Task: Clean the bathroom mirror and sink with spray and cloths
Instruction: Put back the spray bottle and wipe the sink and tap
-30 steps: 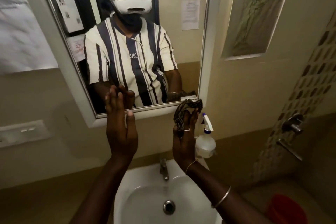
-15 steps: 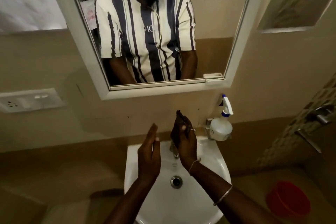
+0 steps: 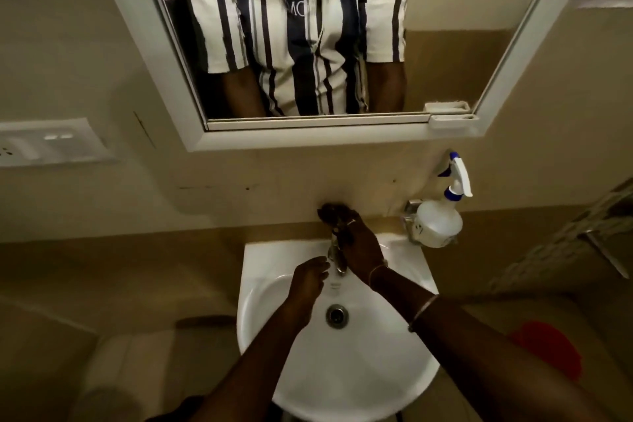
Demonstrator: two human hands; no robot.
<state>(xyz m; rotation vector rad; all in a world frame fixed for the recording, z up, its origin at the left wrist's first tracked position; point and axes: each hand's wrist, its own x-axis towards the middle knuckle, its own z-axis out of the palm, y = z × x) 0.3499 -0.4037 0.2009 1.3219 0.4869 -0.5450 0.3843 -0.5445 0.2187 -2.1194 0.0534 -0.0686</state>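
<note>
The sink point(image 3: 394, 370) looks like smooth, glossy white ceramic, with a shiny metal tap point(image 3: 337, 259) at its back edge and a metal drain ring point(image 3: 337, 316). At its back right corner the spray bottle point(image 3: 436, 223) is cloudy plastic; the cloth point(image 3: 330, 211) looks dark and matt.

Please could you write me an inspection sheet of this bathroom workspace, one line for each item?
Surface: white sink, tap at its back.
Job's things: dark cloth in right hand above the tap; spray bottle upright at sink's right back corner; mirror above.
Clutter: nothing seen.
Grips: left hand beside tap spout, holds nothing; right hand grips the cloth.
Cables: thin cord on shirt, in mirror reflection only.
Surroundings: switch plate on left wall; red bucket on floor, right.
</note>
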